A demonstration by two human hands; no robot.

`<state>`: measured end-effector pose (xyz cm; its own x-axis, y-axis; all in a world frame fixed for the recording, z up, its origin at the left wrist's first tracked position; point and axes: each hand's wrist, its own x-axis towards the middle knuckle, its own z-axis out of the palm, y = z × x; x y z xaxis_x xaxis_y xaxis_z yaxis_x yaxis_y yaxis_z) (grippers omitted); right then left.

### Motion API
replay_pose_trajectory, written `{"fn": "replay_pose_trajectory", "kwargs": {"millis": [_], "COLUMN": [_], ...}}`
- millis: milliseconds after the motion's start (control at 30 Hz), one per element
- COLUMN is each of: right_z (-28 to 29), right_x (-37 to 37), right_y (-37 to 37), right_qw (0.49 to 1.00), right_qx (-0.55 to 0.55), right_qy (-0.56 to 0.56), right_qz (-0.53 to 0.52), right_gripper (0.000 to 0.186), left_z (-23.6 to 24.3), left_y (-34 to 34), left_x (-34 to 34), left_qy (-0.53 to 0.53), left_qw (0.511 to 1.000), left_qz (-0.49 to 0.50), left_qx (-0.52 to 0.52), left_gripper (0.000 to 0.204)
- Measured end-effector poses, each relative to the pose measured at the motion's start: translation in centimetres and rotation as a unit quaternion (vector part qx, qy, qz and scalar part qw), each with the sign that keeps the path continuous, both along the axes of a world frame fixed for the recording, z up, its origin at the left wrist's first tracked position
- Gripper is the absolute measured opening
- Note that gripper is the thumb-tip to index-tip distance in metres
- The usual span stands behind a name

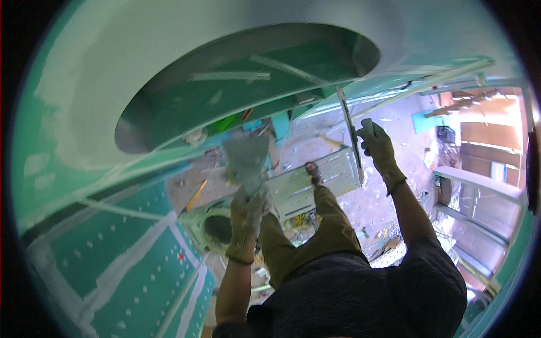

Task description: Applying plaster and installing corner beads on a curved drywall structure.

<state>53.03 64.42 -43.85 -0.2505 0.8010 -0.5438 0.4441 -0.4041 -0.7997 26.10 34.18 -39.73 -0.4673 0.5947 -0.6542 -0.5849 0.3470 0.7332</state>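
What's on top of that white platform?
The person's right foot rests on the white platform. The right trouser leg hides a strip of it. The left foot doesn't show; the left hand, holding a blurred putty knife, is in the way, and what's behind it is hidden.

Two gloved hands, the left hand (245,218) at seven o'clock and the right hand (381,151) at three, one wide blade (248,159), one long flat tool (350,130), one oval recess (172,107) at eleven, two perforated strips (231,76) inside, one dark crate (446,134) near three
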Motion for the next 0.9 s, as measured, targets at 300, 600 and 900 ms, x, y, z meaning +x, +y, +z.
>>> {"fn": "replay_pose_trajectory", "kwargs": {"millis": [300, 600, 900], "right_z": [1.0, -0.1, -4.5], "right_x": [-5.6, -3.3, -2.1], "right_y": [-15.4, -20.6, -17.7], "right_qw": [0.734, 0.668, 0.697], "right_qx": [-0.485, -0.562, -0.528], "right_qy": [0.473, 0.482, 0.476], "right_qz": [-0.035, -0.079, -0.093], "right_gripper": [0.044, 0.045, 0.045], "left_z": [-3.7, -7.1, -6.4], "left_y": [7.0, 2.8, -4.5], "left_x": [-0.5, -6.7, -11.3], "left_qy": [0.711, 0.785, 0.780], "left_qw": [0.700, 0.603, 0.560], "left_qz": [-0.064, -0.127, -0.278], "left_qx": [-0.017, 0.064, 0.012], "left_gripper": [0.029, 0.048, 0.055]}}
